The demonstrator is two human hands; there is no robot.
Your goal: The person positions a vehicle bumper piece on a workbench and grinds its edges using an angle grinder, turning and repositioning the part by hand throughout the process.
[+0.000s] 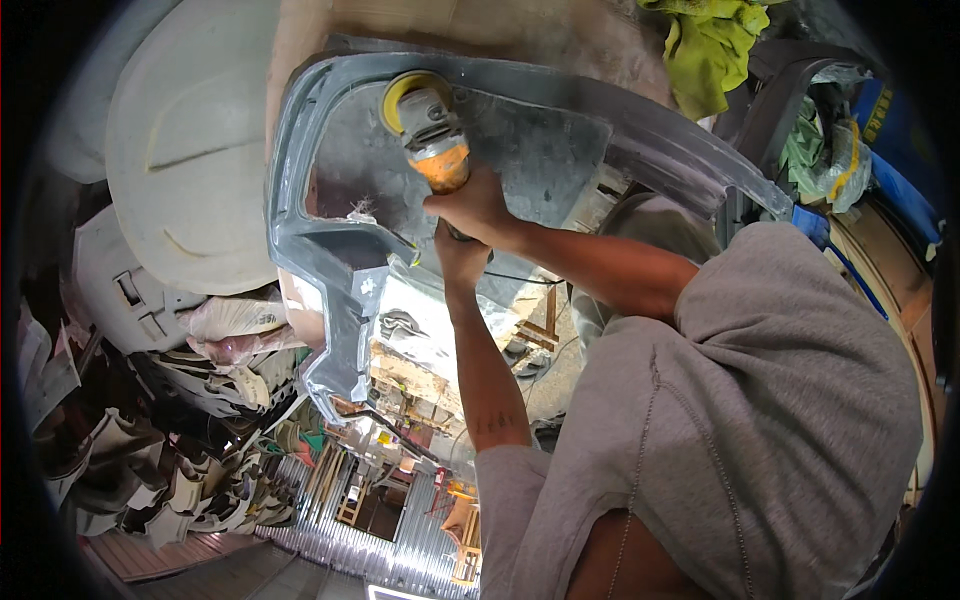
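Note:
Both my hands are closed round an angle grinder (440, 165), orange in the body with a grey metal head and a yellow disc. My right hand (478, 207) wraps the body just behind the orange part. Behind it, my left hand (461, 260) grips the rear end, where a dark cord trails off to the right. The disc overlaps the upper inner edge of a large grey moulded frame (290, 175), a curved shell with a broad opening; whether it touches cannot be seen. Whitish dusty marks streak the frame's surface.
A yellow-green cloth (708, 55) hangs at the top right, beside crumpled plastic wrapping (845, 165) and blue sheeting. Large pale moulded panels (195, 225) lean at the left. Below them lies a heap of moulded pieces (185, 490). A dark bar (400, 436) sits below the frame.

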